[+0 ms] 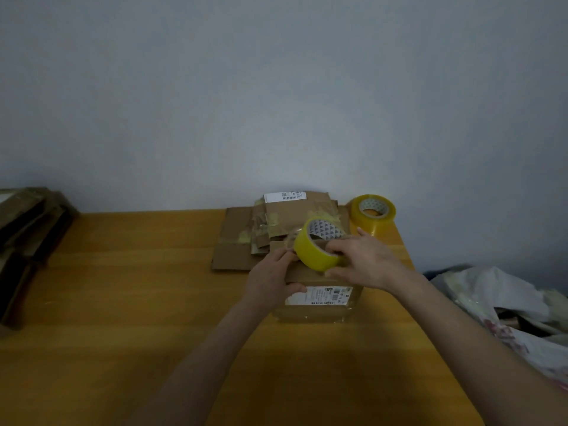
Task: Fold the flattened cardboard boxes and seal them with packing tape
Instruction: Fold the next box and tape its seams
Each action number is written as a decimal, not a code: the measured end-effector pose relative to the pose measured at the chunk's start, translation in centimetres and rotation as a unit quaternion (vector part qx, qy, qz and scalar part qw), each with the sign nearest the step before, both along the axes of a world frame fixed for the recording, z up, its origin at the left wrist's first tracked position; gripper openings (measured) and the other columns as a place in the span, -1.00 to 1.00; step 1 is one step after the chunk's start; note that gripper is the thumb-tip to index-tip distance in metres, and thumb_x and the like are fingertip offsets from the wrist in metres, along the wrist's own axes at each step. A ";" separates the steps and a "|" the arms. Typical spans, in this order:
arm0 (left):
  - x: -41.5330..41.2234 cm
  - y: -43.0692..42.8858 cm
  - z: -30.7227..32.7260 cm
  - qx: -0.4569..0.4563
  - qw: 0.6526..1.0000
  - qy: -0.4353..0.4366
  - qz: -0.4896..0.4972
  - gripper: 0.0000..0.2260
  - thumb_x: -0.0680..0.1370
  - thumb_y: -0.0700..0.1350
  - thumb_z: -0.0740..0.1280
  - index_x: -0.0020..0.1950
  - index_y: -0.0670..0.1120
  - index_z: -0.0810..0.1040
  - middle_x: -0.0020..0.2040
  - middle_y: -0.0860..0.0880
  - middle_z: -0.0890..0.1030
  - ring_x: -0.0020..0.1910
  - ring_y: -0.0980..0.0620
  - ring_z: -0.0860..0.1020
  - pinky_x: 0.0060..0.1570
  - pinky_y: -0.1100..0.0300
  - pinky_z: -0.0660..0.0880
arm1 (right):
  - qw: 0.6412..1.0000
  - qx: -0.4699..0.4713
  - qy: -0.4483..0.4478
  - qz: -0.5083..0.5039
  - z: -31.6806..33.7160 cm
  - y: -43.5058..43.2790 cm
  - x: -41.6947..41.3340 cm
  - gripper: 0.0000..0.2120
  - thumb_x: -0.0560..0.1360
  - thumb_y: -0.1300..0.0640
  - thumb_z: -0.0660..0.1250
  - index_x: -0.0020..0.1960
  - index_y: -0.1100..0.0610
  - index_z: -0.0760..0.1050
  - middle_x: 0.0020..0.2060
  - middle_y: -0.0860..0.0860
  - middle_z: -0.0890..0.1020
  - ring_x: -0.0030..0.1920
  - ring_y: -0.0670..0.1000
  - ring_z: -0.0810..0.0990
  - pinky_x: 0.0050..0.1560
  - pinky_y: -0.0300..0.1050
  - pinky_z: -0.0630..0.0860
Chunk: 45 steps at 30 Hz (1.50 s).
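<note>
A folded-up cardboard box point(319, 309) with a white shipping label on its near side stands on the wooden table point(123, 287). My right hand point(365, 259) grips a yellow roll of packing tape point(313, 250) held over the box top. My left hand point(270, 278) rests on the box's top left edge, fingertips against the roll and a loose clear strip of tape. Behind the box lies a pile of flattened cardboard boxes point(246, 238) with old tape residue and a label.
A second yellow tape roll point(373, 212) stands at the table's far right corner. Dark stacked cardboard point(24, 241) sits at the left edge. Crumpled white plastic and cloth point(507, 305) lie beyond the table's right edge. A grey wall backs the table.
</note>
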<state>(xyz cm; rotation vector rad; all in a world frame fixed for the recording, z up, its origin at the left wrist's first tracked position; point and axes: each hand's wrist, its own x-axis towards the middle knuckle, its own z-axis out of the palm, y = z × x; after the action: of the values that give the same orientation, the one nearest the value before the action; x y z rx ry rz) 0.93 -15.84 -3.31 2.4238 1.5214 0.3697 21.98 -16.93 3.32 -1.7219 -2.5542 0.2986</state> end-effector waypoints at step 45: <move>1.2 0.7 3.1 -0.126 0.803 -0.462 0.356 -0.75 0.56 -0.16 0.32 -0.33 -0.11 0.44 -0.34 -0.05 0.48 -0.36 0.07 0.37 -0.34 0.18 0.30 | 0.977 -0.046 0.196 -0.066 2.3 2.9 -1.8 -0.45 0.32 -0.14 0.51 0.19 -0.04 0.35 0.00 -0.08 0.48 0.01 0.06 0.52 -0.03 0.07 0.53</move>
<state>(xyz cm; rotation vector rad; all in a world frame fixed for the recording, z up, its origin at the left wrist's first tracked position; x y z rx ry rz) 2.15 -15.19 -0.19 1.0297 1.7007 1.1786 20.19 -14.05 5.65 -1.6523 -2.1662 0.6828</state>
